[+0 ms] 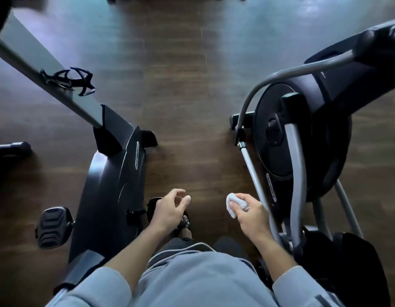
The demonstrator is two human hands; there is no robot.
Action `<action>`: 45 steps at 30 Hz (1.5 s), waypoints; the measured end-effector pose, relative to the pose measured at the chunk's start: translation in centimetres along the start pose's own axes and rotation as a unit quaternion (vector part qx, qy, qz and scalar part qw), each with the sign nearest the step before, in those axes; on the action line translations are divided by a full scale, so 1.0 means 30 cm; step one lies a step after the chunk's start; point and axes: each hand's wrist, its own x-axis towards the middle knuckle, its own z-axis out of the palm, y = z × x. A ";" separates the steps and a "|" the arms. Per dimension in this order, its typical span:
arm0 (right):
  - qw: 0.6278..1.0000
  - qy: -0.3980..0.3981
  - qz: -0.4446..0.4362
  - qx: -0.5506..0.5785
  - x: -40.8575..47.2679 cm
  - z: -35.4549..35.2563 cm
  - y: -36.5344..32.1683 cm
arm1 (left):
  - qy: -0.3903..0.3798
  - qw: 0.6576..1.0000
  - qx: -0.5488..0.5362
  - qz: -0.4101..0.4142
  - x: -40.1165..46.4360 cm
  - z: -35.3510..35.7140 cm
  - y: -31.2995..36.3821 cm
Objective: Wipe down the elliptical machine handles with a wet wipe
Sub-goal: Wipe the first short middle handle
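Observation:
My right hand (247, 212) grips a crumpled white wet wipe (233, 203) in front of my body, over the wooden floor. My left hand (170, 207) hangs beside it with fingers loosely curled and holds nothing. The elliptical machine (303, 138) stands on the right, with its black flywheel disc and grey curved arms. One grey handle bar (280, 73) arches up toward a dark grip (373, 45) at the top right. Neither hand touches the machine.
An exercise bike (116, 173) stands on the left, with a grey post, a black bottle cage (72, 82) and a pedal (53, 227). A strip of wooden floor (192, 107) runs between the two machines. My feet show below my hands.

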 end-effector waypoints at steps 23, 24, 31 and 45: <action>0.992 -0.085 -0.093 -0.004 1.338 0.004 -0.707 | 0.075 0.995 0.011 -0.063 1.039 -0.311 0.573; 0.992 -0.085 -0.091 -0.005 1.392 -0.007 -0.742 | 0.078 0.995 0.007 -0.062 1.091 -0.324 0.620; 0.994 -0.089 -0.064 0.016 1.747 -0.034 -0.896 | 0.055 0.997 0.013 -0.050 1.515 -0.388 0.856; 0.994 0.088 0.015 0.067 2.518 -0.247 -1.286 | -0.036 0.991 0.094 0.085 2.473 -0.573 1.552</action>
